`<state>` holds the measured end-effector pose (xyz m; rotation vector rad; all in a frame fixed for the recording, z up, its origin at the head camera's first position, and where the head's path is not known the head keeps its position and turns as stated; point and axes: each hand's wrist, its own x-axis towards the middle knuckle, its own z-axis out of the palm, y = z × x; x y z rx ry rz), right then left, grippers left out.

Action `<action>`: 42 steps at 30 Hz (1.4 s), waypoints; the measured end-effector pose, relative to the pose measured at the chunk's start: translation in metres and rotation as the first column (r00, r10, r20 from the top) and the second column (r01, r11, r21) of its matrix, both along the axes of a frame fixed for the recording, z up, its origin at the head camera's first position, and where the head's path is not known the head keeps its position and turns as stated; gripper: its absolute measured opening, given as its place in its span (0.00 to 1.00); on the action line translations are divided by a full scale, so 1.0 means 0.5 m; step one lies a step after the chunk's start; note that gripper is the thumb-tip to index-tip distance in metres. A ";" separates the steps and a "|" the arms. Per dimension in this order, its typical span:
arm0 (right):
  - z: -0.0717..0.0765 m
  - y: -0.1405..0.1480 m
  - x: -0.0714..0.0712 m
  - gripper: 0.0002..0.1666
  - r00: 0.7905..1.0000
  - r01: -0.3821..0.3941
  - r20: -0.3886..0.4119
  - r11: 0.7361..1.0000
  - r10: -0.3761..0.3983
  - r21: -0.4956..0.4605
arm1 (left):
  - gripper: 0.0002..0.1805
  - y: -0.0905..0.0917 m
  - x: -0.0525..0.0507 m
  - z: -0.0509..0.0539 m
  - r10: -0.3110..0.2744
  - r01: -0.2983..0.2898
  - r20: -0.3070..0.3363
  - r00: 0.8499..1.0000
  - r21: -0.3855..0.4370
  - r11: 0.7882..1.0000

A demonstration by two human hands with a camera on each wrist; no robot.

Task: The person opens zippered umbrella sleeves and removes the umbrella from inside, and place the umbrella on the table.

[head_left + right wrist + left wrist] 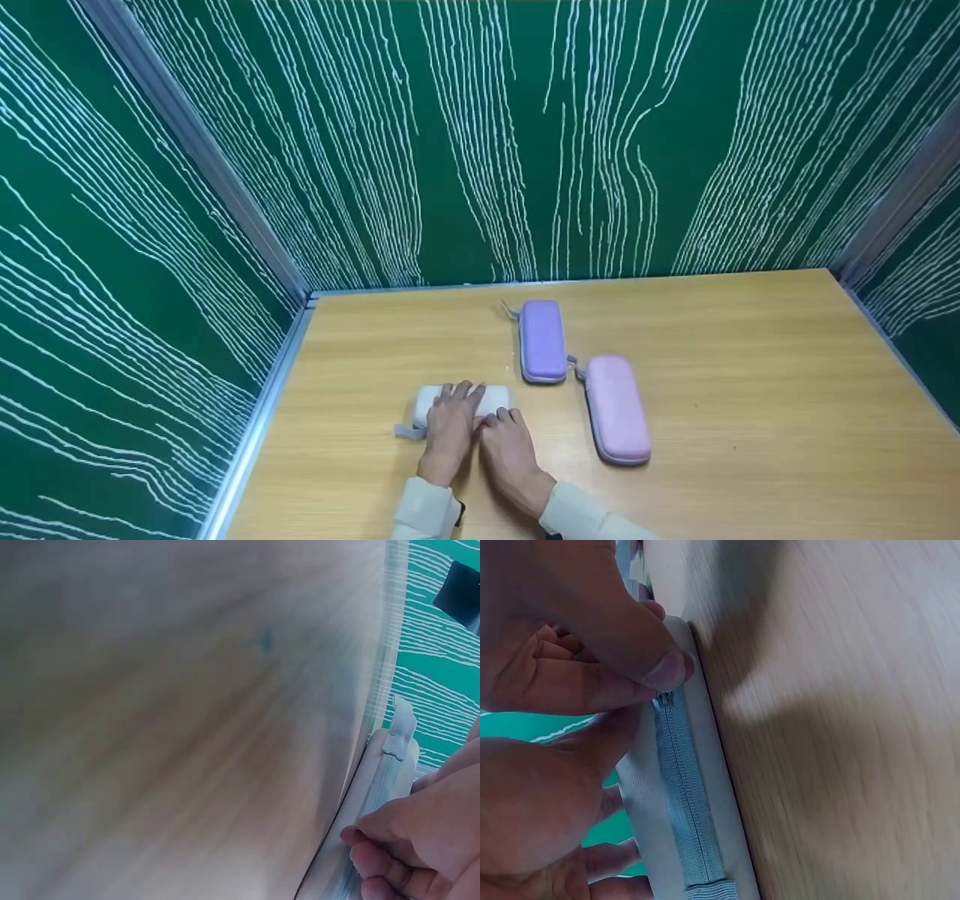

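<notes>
A whitish zip case (493, 401) lies lengthwise on the table, its grey strap (409, 432) at the left end. Across its top, my left hand (450, 429) rests with fingers spread; its palm (536, 810) shows beside the case in the left wrist view. My right hand (511, 451) is at the near long side, where thumb and finger pinch the small zip pull (665, 699). Between pull and strap the grey zip (682, 780) shows its teeth meshed. In the right wrist view, the right hand's fingertips (360, 834) are against the zip side.
A purple case (543, 339) lies behind and to the right of the hands, and a pink case (618, 411) lies farther right; both have grey straps. Green panels with white wavy lines (480, 142) stand behind and at both sides of the wooden table (750, 375).
</notes>
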<state>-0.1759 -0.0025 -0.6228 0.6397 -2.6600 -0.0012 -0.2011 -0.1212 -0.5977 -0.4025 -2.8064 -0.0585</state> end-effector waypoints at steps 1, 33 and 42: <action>0.001 -0.001 0.001 0.05 1.000 0.002 0.007 1.000 -0.002 0.004 | 0.27 -0.001 0.000 0.000 -0.001 0.001 -0.002 1.000 0.005 1.000; 0.000 -0.006 -0.002 0.04 1.000 0.024 -0.011 1.000 -0.024 -0.003 | 0.29 -0.094 -0.005 0.037 -0.060 0.016 0.240 0.969 0.181 0.983; 0.000 -0.015 -0.002 0.02 0.999 0.032 0.008 0.999 -0.032 0.003 | 0.29 -0.088 -0.009 0.030 -0.055 0.017 0.223 0.973 0.170 0.985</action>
